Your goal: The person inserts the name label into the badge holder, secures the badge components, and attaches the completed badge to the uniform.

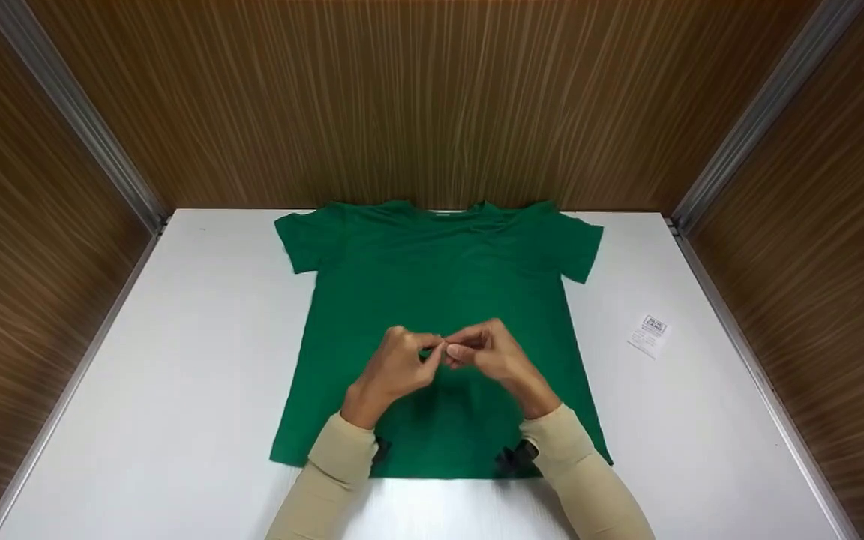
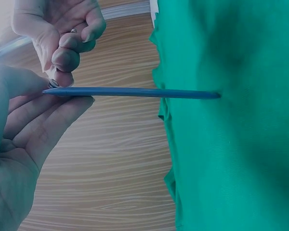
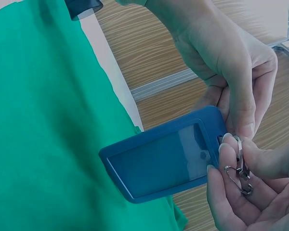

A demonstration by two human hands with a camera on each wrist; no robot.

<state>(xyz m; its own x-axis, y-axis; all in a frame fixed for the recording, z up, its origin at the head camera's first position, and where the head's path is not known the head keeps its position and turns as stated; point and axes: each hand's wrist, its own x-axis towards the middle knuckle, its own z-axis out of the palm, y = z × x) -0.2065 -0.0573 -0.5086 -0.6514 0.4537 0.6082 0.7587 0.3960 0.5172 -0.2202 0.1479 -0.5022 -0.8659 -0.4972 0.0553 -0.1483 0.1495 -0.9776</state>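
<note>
A blue badge holder (image 3: 154, 163) with a clear window hangs from the fingers over the shirt; the left wrist view shows it edge-on. My left hand (image 1: 394, 367) pinches its top end between thumb and fingers. Against that same end, my right hand (image 1: 503, 356) holds a small silver metal clip (image 3: 243, 175), thumb and curled fingers around it. The fingertips of both hands meet in the head view, where the holder is hidden. Below them, a green T-shirt (image 1: 439, 285) lies spread flat, its collar towards the back wall.
The shirt lies on a white table (image 1: 207, 337). A small white printed card (image 1: 648, 335) is on the table to the right of the shirt. Wood-grain panels (image 1: 432, 105) with metal edge strips stand at the back and both sides.
</note>
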